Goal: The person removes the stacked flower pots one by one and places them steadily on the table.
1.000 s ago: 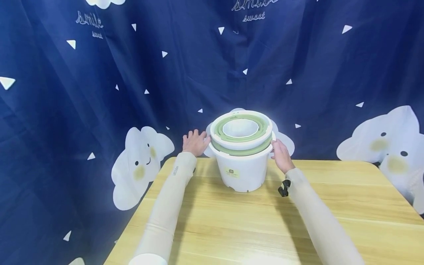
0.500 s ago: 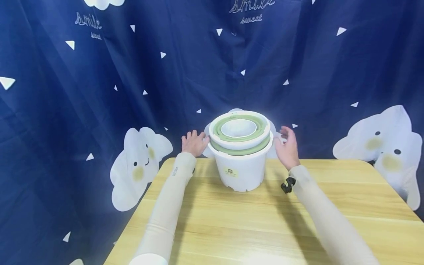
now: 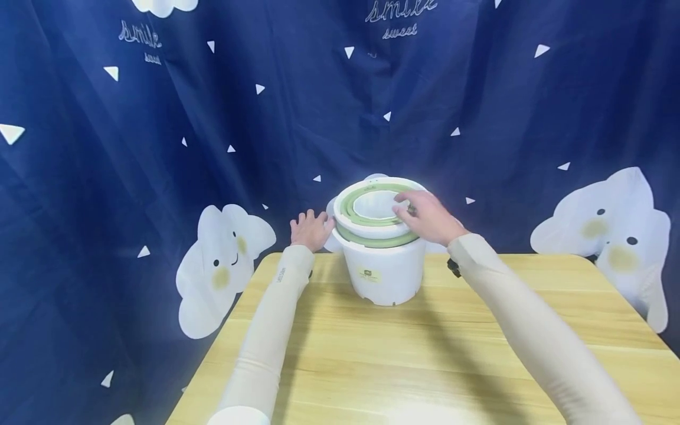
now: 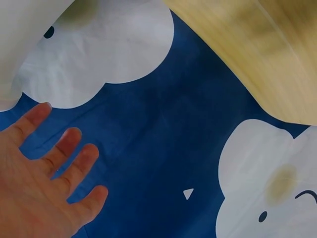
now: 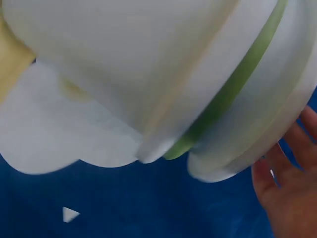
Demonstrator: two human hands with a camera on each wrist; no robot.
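Wooden table (image 3: 361, 360), basin (image 3: 373, 205) beneath right hand (image 3: 427, 217)

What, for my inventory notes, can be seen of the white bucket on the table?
The white bucket is round, smooth and apparently plastic, with a projecting lip and sides tapering toward the base. A pale yellow label with a dark mark is on its front. Small notches mark its bottom edge. It stands upright on the wooden table, a green and white basin seated in its mouth, hiding its inside. The left hand is at its rim; whether they touch is unclear.
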